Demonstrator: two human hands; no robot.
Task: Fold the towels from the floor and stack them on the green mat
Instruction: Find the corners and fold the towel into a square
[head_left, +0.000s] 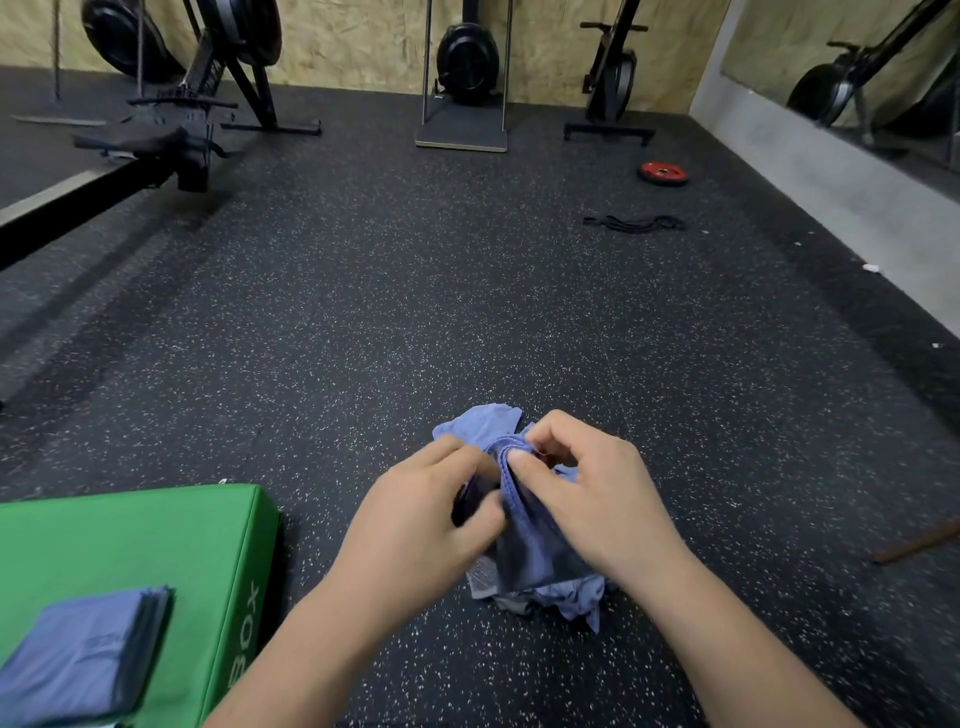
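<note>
A crumpled blue-grey towel (530, 551) is bunched up over the speckled black floor in front of me. My left hand (415, 525) grips its left side with fingers curled into the cloth. My right hand (587, 493) pinches the towel's hemmed edge between thumb and fingers, right beside the left hand. At the lower left lies the green mat (156, 530), thick and box-like. On its near corner sits a stack of folded blue-grey towels (78, 654).
Black exercise machines stand at the far left (197, 104), centre (467, 67) and right (613, 78) along the wall. A red weight plate (663, 172) and a black band (634, 223) lie on the floor far right. A brown stick (919, 543) lies at the right edge.
</note>
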